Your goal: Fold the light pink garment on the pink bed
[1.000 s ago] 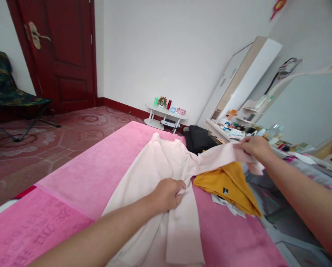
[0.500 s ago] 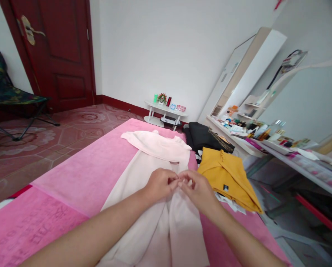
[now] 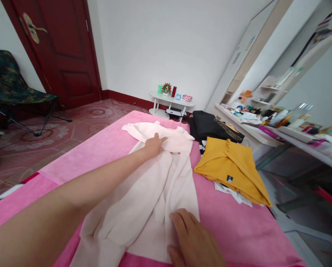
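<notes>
We rest our left hand (image 3: 154, 145) and right hand (image 3: 193, 237), both loosely spread, on a pale garment (image 3: 152, 187) (yellow clothing (image 3: 231, 165) lies alongside).

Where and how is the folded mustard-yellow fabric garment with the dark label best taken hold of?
Probably pinch the yellow garment by its pointed left corner, coming from the left: that corner juts over the pink cloth bed cover, beyond the thin white layer beneath.

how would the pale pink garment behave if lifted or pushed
The pale pink garment would probably sag, since it lies in soft folds. The sleeve laid across its top might swing loose, as no fastening shows. It likely won't roll, lying flat on the pink cover.
</notes>
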Demonstrator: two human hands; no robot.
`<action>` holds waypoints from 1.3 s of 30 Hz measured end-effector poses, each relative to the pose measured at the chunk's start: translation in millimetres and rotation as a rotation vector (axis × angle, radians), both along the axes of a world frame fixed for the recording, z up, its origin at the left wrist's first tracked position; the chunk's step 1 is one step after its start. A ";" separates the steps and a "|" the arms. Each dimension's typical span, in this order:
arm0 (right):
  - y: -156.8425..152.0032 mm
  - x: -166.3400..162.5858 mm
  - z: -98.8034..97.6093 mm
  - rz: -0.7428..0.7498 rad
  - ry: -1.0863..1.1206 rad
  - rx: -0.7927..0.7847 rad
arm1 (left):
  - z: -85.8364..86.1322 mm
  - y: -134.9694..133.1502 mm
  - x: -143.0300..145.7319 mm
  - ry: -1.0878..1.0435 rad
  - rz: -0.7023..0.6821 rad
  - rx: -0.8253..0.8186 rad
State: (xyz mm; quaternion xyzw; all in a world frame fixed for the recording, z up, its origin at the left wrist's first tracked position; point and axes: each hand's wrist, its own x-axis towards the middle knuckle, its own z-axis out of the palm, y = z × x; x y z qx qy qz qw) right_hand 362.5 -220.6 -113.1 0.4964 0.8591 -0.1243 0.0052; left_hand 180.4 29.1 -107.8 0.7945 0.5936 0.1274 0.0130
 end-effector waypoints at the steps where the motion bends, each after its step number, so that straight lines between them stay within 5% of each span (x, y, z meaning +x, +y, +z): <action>1: 0.3 3.5 -7.3 0.022 0.010 0.050 | -0.4 5.9 2.5 0.017 -0.006 0.007; 5: -2.0 14.3 -31.8 0.046 0.075 0.236 | -4.1 21.5 7.2 0.034 -0.067 0.001; 8: -2.1 16.2 -33.9 0.016 0.150 0.235 | -5.8 23.7 6.6 0.014 -0.099 0.014; 14: 12.9 24.4 -0.1 -0.170 0.691 -0.135 | 6.6 30.2 2.8 -0.095 -0.053 0.112; 19: 15.6 29.7 43.2 -0.316 1.024 -0.211 | 38.7 44.3 -12.0 -0.219 -0.056 0.257; 23: 11.5 7.4 69.7 -0.168 0.978 -0.139 | 58.8 44.5 -34.6 -0.271 -0.093 0.344; 26: 10.5 -16.2 67.1 -0.024 0.896 -0.028 | 60.7 39.1 -52.7 -0.264 -0.091 0.371; 33: 10.3 -37.8 7.0 0.159 0.582 -0.071 | 27.8 17.9 -85.8 -0.150 -0.016 0.276; 36: 18.5 -31.6 10.3 0.231 0.452 -0.227 | 13.4 6.4 -94.7 -0.080 0.070 0.155; 39: 44.2 -28.2 31.5 0.121 0.512 -0.246 | 8.3 0.0 -96.0 -0.003 0.168 0.026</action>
